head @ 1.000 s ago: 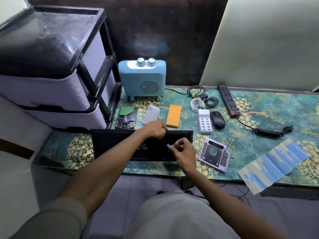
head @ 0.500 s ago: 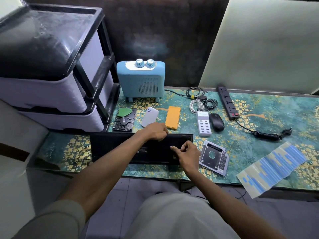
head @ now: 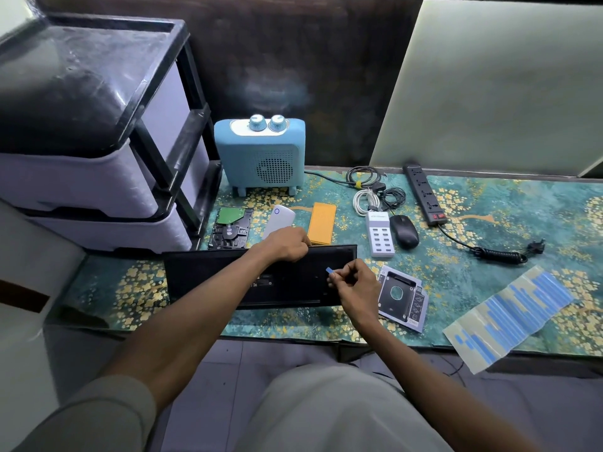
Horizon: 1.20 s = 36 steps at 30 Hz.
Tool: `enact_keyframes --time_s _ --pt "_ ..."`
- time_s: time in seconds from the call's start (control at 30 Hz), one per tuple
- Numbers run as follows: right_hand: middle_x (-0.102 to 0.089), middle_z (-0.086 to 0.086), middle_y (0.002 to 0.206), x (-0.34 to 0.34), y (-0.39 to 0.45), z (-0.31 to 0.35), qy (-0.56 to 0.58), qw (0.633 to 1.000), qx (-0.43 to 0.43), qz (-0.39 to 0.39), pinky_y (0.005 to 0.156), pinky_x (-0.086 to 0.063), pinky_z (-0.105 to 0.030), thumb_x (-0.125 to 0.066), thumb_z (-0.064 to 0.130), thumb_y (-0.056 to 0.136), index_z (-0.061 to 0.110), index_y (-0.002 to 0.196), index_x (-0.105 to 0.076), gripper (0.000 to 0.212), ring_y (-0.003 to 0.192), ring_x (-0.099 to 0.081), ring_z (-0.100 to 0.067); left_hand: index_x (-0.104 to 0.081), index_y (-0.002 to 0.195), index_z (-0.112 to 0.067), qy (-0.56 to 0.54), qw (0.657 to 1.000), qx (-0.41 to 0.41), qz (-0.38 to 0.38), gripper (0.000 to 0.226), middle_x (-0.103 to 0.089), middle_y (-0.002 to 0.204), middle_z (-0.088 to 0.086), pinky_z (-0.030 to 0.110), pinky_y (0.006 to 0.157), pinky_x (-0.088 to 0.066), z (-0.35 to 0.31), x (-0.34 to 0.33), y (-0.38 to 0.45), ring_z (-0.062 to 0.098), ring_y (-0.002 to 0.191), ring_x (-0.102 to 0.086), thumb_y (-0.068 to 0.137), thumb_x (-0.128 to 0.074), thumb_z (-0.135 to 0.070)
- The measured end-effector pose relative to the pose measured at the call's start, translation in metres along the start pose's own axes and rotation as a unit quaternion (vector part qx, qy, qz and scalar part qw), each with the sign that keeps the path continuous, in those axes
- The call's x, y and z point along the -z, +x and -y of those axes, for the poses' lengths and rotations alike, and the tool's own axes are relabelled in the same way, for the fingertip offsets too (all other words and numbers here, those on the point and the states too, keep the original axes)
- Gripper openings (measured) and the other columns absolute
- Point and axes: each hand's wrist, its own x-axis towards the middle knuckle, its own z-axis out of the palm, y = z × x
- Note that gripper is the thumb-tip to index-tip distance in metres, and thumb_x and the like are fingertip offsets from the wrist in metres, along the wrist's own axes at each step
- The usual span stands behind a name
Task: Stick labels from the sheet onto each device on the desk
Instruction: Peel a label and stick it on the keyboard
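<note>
Home desk (head: 489,203) beside plastic drawers (head: 98,177)

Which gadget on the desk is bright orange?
The flat orange rectangle, lying between the white power bank and the white charger; nothing else is orange.

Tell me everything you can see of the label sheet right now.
The label sheet lies flat at the desk's front right edge, angled, with its near corner hanging over the edge. It looks like a pale, glossy backing paper carrying rows of narrow blue strip labels; several gaps, mostly along its upper left side and near end, show bare backing. Nothing touches it: both hands are away at the black keyboard, and the drive caddy lies apart to its left.
</note>
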Motion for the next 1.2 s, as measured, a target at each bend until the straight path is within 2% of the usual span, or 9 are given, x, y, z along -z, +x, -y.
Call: enact_keyframes --time_s 0.17,0.4,0.53,0.7,0.77,0.83,1.0,1.1,1.2 --pt "-0.068 -0.013 0.073 -0.002 0.003 0.0 0.016 0.999 -0.043 -0.014 0.063 -0.064 -0.038 -0.077 0.007 0.088 0.007 0.081 -0.049 0.029 0.067 -0.076 -0.017 -0.073 0.099 0.0 -0.003 0.999 -0.022 -0.029 0.031 -0.072 0.105 0.023 0.039 0.072 -0.051 -0.001 -0.009 0.0 0.04 0.095 -0.064 0.08 -0.049 -0.002" --pt "-0.06 -0.01 0.066 -0.004 0.005 -0.002 0.011 0.997 -0.066 -0.032 0.051 -0.056 -0.032 -0.082 0.015 0.085 0.013 0.076 -0.047 0.036 0.056 -0.075 -0.017 -0.073 0.097 -0.007 0.069 0.996 -0.031 -0.042 0.028 -0.067 0.089 0.014 0.03 0.066 -0.037 -0.003 -0.014 -0.003 0.031 0.083 -0.057 0.08 -0.05 -0.006" --pt "-0.064 -0.013 0.06 0.007 0.002 -0.011 -0.04 0.996 -0.076 -0.035 0.04 -0.052 -0.031 -0.085 0.026 0.083 0.012 0.072 -0.045 0.043 0.046 -0.071 -0.02 -0.061 0.071 -0.012 0.108 0.992 -0.043 -0.045 0.013 -0.064 0.076 0.007 0.033 0.063 -0.043 0.0 -0.014 -0.002 0.032 0.077 -0.058 0.074 -0.049 -0.008" --pt "-0.067 -0.01 0.066 0.013 0.0 -0.034 -0.072 0.991 -0.096 -0.052 0.054 -0.062 -0.046 -0.084 0.018 0.082 0.014 0.075 -0.052 0.034 0.049 -0.07 -0.018 -0.064 0.082 -0.018 0.116 0.986 -0.053 -0.103 0.02 -0.065 0.081 0.007 0.03 0.062 -0.034 -0.001 -0.014 -0.003 0.029 0.073 -0.051 0.072 -0.049 -0.008" --pt "-0.07 -0.007 0.071 0.013 0.002 -0.036 -0.053 0.991 -0.116 -0.042 0.064 -0.064 -0.045 -0.087 0.021 0.078 0.014 0.089 -0.058 0.032 0.057 -0.072 -0.018 -0.054 0.074 -0.016 0.137 0.979 -0.065 -0.135 0.012 -0.059 0.074 0.007 0.03 0.06 -0.032 -0.003 -0.016 -0.007 0.03 0.07 -0.049 0.07 -0.049 -0.006" --pt "-0.071 -0.017 0.087 0.011 0.003 -0.031 0.053 0.985 -0.162 -0.022 0.067 -0.065 -0.047 -0.089 0.031 0.077 0.009 0.108 -0.056 0.05 0.069 -0.076 -0.023 -0.049 0.07 -0.014 0.171 0.968 -0.081 -0.164 0.009 -0.058 0.07 0.008 0.031 0.058 -0.031 -0.004 -0.019 -0.01 0.032 0.068 -0.051 0.068 -0.05 -0.005" --pt "-0.061 -0.033 0.117 0.015 0.004 -0.02 0.383 0.863 -0.33 0.024 0.079 -0.064 -0.048 -0.063 0.064 0.088 0.011 0.131 -0.044 0.07 0.105 -0.07 -0.045 -0.058 0.075 -0.011 0.253 0.93 -0.162 -0.213 0.014 -0.061 0.064 0.004 0.027 0.052 -0.039 0.01 -0.026 -0.019 0.024 0.053 -0.05 0.067 -0.049 -0.004" --pt "-0.06 -0.034 0.122 0.018 0.001 -0.024 0.433 0.821 -0.37 0.042 0.081 -0.063 -0.047 -0.056 0.074 0.086 0.009 0.13 -0.05 0.079 0.113 -0.066 -0.047 -0.052 0.07 -0.013 0.253 0.909 -0.227 -0.242 0.013 -0.045 0.055 -0.003 0.023 0.044 -0.038 0.018 -0.04 -0.03 0.017 0.044 -0.038 0.069 -0.045 -0.004" --pt "-0.062 -0.03 0.115 0.015 -0.003 -0.027 0.43 0.816 -0.385 0.041 0.08 -0.064 -0.044 -0.064 0.059 0.091 0.011 0.121 -0.055 0.058 0.108 -0.067 -0.044 -0.052 0.079 -0.014 0.263 0.898 -0.244 -0.253 0.018 -0.047 0.064 0.001 0.026 0.045 -0.034 0.023 -0.06 -0.042 0.019 0.051 -0.038 0.065 -0.045 -0.005"
